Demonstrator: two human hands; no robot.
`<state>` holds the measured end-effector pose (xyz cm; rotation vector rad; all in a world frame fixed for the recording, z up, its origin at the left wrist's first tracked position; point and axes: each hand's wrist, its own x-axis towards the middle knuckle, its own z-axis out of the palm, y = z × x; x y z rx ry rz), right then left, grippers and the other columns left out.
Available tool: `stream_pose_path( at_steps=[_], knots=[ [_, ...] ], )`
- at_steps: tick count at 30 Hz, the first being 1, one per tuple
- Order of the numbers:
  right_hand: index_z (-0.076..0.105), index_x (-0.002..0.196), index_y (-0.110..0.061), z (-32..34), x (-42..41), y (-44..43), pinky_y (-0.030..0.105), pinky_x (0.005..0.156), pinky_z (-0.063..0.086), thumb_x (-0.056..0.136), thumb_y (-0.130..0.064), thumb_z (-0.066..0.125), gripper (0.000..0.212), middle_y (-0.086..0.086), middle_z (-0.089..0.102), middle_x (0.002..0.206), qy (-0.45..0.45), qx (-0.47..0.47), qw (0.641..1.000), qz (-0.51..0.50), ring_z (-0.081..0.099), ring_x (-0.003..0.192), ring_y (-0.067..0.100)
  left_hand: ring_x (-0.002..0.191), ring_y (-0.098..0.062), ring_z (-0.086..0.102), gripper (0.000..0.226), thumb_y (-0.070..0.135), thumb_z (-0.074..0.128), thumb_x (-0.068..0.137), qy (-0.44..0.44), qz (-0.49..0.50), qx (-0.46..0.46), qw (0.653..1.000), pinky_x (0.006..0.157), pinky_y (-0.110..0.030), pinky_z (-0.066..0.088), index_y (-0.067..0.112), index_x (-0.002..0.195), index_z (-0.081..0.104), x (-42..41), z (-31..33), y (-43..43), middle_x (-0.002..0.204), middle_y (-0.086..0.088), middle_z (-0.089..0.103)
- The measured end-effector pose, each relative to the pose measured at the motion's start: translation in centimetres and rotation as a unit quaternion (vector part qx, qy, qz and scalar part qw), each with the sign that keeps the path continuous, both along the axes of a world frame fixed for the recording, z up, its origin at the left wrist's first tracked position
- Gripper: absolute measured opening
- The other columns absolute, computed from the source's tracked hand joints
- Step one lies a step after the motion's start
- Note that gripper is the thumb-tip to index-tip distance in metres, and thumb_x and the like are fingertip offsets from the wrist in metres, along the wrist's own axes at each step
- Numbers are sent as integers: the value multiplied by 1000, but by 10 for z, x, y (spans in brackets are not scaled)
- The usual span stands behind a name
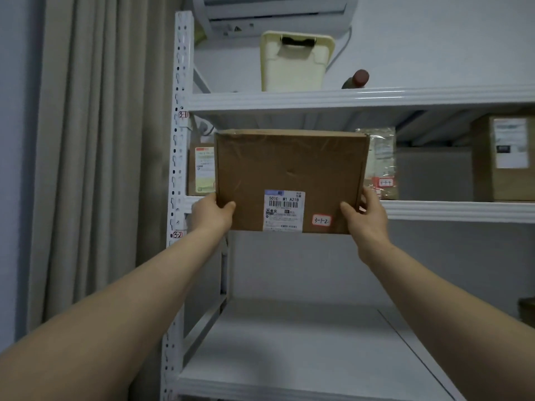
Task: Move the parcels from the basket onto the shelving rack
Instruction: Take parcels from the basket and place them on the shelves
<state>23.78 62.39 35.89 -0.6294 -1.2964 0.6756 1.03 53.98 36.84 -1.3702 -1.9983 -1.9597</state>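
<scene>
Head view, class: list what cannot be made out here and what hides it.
Head view only:
Left shelf parcel: mostly behind the held box.
Bagged parcel: left part behind that box.
Far box: cut by right edge.
Label small print: blurred.
Basket: out of frame.

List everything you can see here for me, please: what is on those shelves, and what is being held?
Held parcel: one, brown cardboard, white label, tag reading 3-1-2, in front of the middle shelf.
Shelving rack: one, white, centre and right.
Shelved parcels: three, brown, middle shelf: left end, plastic-wrapped one, far right.
Bin: one, cream, top shelf.
Bottle: one, dark with reddish cap, top shelf beside the bin.
Air conditioner: one, white, wall above.
Curtain: one, beige, left.
Left hand: one, grips the parcel's lower left edge.
Right hand: one, grips its lower right edge.
</scene>
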Motion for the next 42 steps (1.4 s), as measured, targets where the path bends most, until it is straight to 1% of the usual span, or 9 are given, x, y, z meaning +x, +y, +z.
stream_pose_path(
  at_steps=[4,8,12,16,23,27,31,35,42],
  knots=[
    [43,141,-28,30,1,22,30,92,49,96,-8,53,50,-9,56,112,-34,68,997,-30,55,101,11,118,-30,54,45,17,55,94,0,-1,48,999,100,-41,46,11,137,44,2,35,27,133,-8,54],
    [36,145,-22,51,-3,63,40,101,46,95,-16,57,55,0,53,134,-36,75,993,-78,52,121,19,112,-28,57,61,2,54,81,-7,-7,59,998,95,-41,50,13,140,42,2,53,61,130,-8,57],
    [40,139,-14,59,-10,108,38,101,45,93,-16,60,51,7,53,135,-26,61,994,-85,51,122,23,105,-31,59,58,3,49,76,22,21,43,999,92,-44,52,12,133,50,2,57,95,121,-9,60],
    [43,137,-13,61,-21,144,35,96,45,93,-15,59,46,7,57,129,-33,49,995,-80,55,117,24,117,-33,51,68,10,47,71,42,46,26,998,99,-45,46,12,139,44,0,59,122,132,-10,53],
    [42,138,-12,60,-31,168,33,94,42,94,-14,56,47,6,58,130,-114,39,988,-96,55,117,25,103,-34,53,46,3,51,77,86,86,-13,993,81,-35,44,2,122,46,-10,53,152,122,-20,49],
    [41,138,-11,63,-31,174,38,97,43,94,-14,55,46,10,57,130,-145,32,983,-111,54,117,28,133,-31,34,72,11,55,85,140,59,-49,987,107,-33,32,14,150,25,-6,45,153,149,-16,23],
    [38,139,-10,64,-37,175,40,97,41,95,-13,53,46,11,56,132,-173,25,977,-126,53,118,30,147,-31,-7,60,30,45,95,245,87,-81,962,117,-36,12,23,151,25,2,30,158,157,-15,-20],
    [36,139,-11,65,-42,176,45,96,42,96,-16,51,46,11,54,133,-191,16,971,-145,53,118,32,145,-24,-2,54,42,33,99,376,147,-67,913,115,-40,19,29,151,22,0,9,169,160,-6,-6],
    [34,137,-10,67,-53,177,43,91,43,97,-19,50,44,10,54,132,-243,16,955,-171,54,115,33,147,-21,0,61,54,19,99,398,137,-108,901,118,-37,10,28,153,11,-14,-1,187,161,-5,-4]
  ],
)
